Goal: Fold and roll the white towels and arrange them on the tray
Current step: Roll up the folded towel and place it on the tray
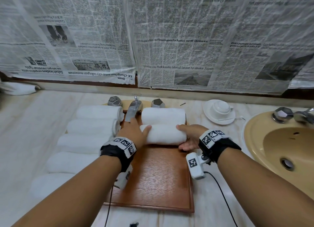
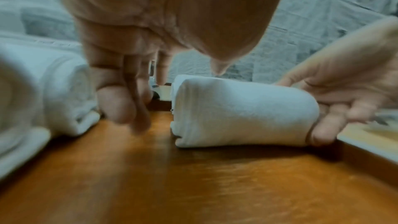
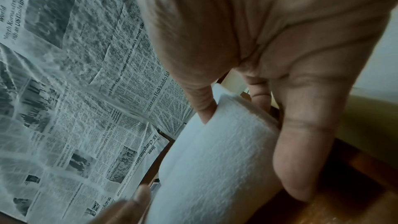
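A brown wooden tray [image 1: 158, 179] [image 2: 193, 185] [image 3: 355, 185] lies on the marble counter. Two white rolled towels sit side by side at its far end. The far roll [image 1: 163, 115] lies untouched. My hands are at the two ends of the near roll [image 1: 164, 135] [image 2: 243, 111] [image 3: 215, 159]. The left hand [image 1: 134, 131] [image 2: 137, 83] stands at its left end with straight fingers pointing down at the tray and the thumb over the roll. My right hand [image 1: 188, 136] [image 2: 344, 91] [image 3: 280, 74] cups the right end, thumb pressed into the top.
Several more rolled towels [image 1: 91, 128] lie in a row on the counter left of the tray. A chrome faucet [image 1: 133, 110] stands just beyond my left fingers. An upturned cup on a saucer [image 1: 220, 111] and a tan sink [image 1: 280, 150] are to the right. Newspaper [image 1: 169, 40] covers the wall.
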Tool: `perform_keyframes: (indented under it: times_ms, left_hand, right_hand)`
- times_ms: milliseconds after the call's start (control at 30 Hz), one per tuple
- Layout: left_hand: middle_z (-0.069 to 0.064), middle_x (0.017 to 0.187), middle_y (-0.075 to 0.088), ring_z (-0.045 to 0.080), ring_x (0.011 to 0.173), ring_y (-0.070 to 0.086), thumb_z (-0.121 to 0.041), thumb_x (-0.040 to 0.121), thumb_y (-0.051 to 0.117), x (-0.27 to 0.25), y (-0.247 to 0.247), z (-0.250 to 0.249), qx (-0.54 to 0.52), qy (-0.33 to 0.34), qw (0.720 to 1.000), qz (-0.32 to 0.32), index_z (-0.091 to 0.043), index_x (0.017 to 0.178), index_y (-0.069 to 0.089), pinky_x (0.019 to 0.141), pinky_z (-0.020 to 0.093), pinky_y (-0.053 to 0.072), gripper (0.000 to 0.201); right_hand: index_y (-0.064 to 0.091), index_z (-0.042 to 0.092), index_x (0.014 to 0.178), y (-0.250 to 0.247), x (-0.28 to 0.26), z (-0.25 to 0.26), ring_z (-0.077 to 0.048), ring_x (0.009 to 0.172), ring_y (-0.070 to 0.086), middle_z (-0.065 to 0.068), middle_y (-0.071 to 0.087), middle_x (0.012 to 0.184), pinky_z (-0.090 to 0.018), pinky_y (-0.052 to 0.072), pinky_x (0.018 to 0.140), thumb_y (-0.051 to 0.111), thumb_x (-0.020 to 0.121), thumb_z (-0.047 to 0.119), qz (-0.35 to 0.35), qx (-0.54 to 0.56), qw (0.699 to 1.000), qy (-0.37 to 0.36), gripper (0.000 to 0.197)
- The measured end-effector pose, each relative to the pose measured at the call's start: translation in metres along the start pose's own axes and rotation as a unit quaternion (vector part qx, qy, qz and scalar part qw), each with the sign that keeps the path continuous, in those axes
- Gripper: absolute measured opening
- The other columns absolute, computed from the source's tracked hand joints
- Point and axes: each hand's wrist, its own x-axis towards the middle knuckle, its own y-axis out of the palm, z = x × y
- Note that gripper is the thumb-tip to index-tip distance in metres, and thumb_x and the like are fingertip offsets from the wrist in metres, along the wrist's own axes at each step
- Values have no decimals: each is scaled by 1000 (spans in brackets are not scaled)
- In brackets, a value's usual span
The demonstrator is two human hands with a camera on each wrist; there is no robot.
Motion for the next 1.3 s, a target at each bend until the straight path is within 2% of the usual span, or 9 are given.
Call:
perform_keyframes:
  times_ms: [100, 200, 367, 533, 667, 833, 933, 1167, 1300]
  left_hand:
    - [17, 116, 62, 40, 89, 68, -86, 74, 40, 2, 15, 6, -180, -138, 969, 94, -14, 137, 37, 79, 52, 58, 96]
    - [22, 98, 62, 45, 61, 69, -87, 62, 56, 3, 24, 1, -426, -257, 859, 119, -31, 129, 37, 55, 59, 56, 90]
    - [17, 118, 58, 39, 86, 67, -53, 87, 65, 14, 20, -10, -526, -293, 779, 176, -13, 128, 45, 74, 51, 60, 61]
    - [11, 116, 61, 32, 103, 61, -37, 73, 78, 20, 20, -7, -586, -280, 749, 134, -12, 122, 51, 71, 45, 57, 61]
    - [10, 116, 67, 32, 102, 64, -58, 38, 74, 39, 43, 6, -500, -260, 821, 91, -11, 125, 59, 93, 48, 54, 100]
    - [17, 126, 61, 35, 112, 59, -58, 83, 63, 23, 19, -5, -336, -213, 913, 95, -3, 132, 54, 100, 41, 48, 75]
    - [16, 126, 62, 33, 112, 59, -65, 89, 49, 20, 15, -5, -227, -165, 956, 89, -3, 131, 57, 98, 35, 44, 75]
    - [10, 123, 62, 29, 108, 60, -80, 73, 55, 14, 13, -14, -117, -89, 988, 53, -9, 130, 48, 87, 33, 48, 91]
    - [12, 124, 61, 28, 112, 58, -68, 78, 65, 6, 15, -23, -90, -43, 994, 54, -6, 127, 50, 86, 32, 46, 81]
  right_hand:
    - [40, 9, 139, 1, 1, 0, -34, 63, 71, -24, 62, 121, -32, 55, 46, 65, 93, 42, -9, -10, 1000, -9, 62]
    - [39, 6, 136, 3, 0, 0, -34, 62, 71, -26, 62, 116, -37, 58, 51, 64, 94, 41, -20, -27, 999, -25, 60]
    - [37, 13, 135, 5, -5, 2, -34, 67, 71, -24, 60, 110, -40, 59, 56, 57, 98, 40, -14, -41, 999, -30, 50]
    - [43, 15, 126, 5, -13, 3, -34, 76, 64, -17, 55, 101, -38, 57, 56, 56, 100, 31, 9, -12, 1000, -14, 33]
    - [50, 16, 107, 6, -8, 1, -25, 76, 60, -12, 57, 105, -36, 56, 59, 68, 93, 35, -10, -63, 996, -63, 30]
    - [45, 21, 108, 4, -7, -4, -21, 74, 62, -1, 55, 108, -30, 53, 54, 70, 85, 53, -101, -202, 965, -131, 47]
    - [47, 17, 118, 4, -2, -9, -25, 86, 66, -2, 62, 109, -39, 57, 77, 62, 85, 62, -142, -289, 936, -146, 57]
    - [52, 14, 109, 8, -5, -4, -30, 84, 72, -9, 71, 94, -39, 58, 74, 61, 84, 65, -149, -274, 939, -146, 58]
    - [54, 10, 116, 7, -3, -7, -31, 88, 70, -10, 70, 98, -39, 58, 75, 58, 77, 73, -157, -284, 935, -145, 74]
